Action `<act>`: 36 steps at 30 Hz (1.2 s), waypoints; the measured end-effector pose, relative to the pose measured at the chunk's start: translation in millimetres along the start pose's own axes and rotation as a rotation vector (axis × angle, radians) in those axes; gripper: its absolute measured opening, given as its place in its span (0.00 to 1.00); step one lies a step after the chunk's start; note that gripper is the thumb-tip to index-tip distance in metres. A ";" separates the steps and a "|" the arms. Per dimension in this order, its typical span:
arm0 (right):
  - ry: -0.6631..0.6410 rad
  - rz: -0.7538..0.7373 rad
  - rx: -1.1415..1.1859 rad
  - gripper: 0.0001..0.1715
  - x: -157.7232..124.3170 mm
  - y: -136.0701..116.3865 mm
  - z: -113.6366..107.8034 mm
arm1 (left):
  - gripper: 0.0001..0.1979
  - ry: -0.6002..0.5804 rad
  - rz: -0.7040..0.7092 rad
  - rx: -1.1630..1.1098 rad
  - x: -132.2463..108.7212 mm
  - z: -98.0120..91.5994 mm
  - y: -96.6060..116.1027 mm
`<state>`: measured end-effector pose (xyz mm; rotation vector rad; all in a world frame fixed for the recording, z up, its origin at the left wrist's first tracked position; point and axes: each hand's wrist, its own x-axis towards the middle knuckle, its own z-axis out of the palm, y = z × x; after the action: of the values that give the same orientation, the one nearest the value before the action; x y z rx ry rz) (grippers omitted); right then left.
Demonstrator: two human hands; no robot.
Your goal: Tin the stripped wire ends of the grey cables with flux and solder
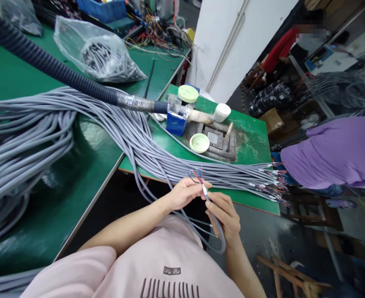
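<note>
Close in front of my body, a grey cable (219, 231) bends up between my two hands. A white sleeve (205, 190) sits at its stripped end, and thin red, blue and black wires (197, 175) fan out above it. My left hand (187, 192) pinches the end where the wires come out. Lower down, my right hand (226, 213) has its fingers closed round the grey jacket. Just beyond the hands lies a thick bundle of similar grey cables (182, 165), their stripped ends (277, 182) at the right edge of the green bench.
A corrugated black hose (86, 89) crosses the bench, its nozzle above a sooty solder pot (215, 138). Around it stand a pale green lid (199, 142), a white cup (222, 112) and a blue box (175, 123). A person in purple (334, 153) is at the right.
</note>
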<state>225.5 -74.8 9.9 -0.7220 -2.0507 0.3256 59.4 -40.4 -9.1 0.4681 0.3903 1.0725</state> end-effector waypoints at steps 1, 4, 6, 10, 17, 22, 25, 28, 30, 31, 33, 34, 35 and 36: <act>0.004 0.005 0.019 0.29 0.0 0.6 0.6 | 0.18 0.006 0.000 0.006 0.2 0.3 0.2; 0.012 0.019 0.077 0.29 -1.4 2.6 2.6 | 0.20 0.036 0.000 0.022 0.5 1.3 0.7; 0.017 0.044 0.113 0.29 -3.2 3.6 3.9 | 0.20 0.052 -0.003 0.029 0.7 1.7 0.6; 0.009 0.111 0.150 0.29 -6.8 3.8 5.7 | 0.21 0.059 -0.003 0.029 1.3 0.8 -0.9; 0.007 0.168 0.157 0.28 -9.3 2.6 5.1 | 0.21 0.099 -0.012 0.047 1.5 -2.6 -3.2; 0.036 0.244 0.193 0.24 -10.2 1.3 7.9 | 0.20 0.165 0.007 0.124 0.6 0.6 -0.5; 0.087 0.297 0.245 0.20 -10.2 -0.7 12.7 | 0.19 0.199 0.033 0.186 0.1 3.8 1.3; 0.124 0.329 0.309 0.18 -12.1 -2.3 17.6 | 0.18 0.221 0.066 0.233 -0.2 6.0 2.1; 0.135 0.369 0.357 0.18 -15.5 -2.2 20.4 | 0.18 0.229 0.090 0.265 -0.4 6.9 2.6; 0.137 0.397 0.378 0.17 -17.7 -1.6 21.6 | 0.18 0.234 0.101 0.283 -0.6 7.4 3.1; 0.143 0.440 0.421 0.16 -22.2 0.4 23.8 | 0.18 0.244 0.118 0.322 -1.2 8.6 4.6; 0.147 0.453 0.441 0.16 -24.1 1.7 24.9 | 0.18 0.250 0.126 0.338 -1.7 9.3 5.6; 0.147 0.459 0.460 0.16 -25.6 2.9 25.9 | 0.18 0.253 0.134 0.352 -2.2 10.2 6.7; 0.145 0.460 0.481 0.16 -26.6 4.0 26.9 | 0.18 0.255 0.142 0.362 -2.7 11.0 7.8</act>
<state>215.6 -86.5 -25.0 -0.8740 -1.5631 0.9607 58.2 -41.7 4.6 0.6902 0.7946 1.2086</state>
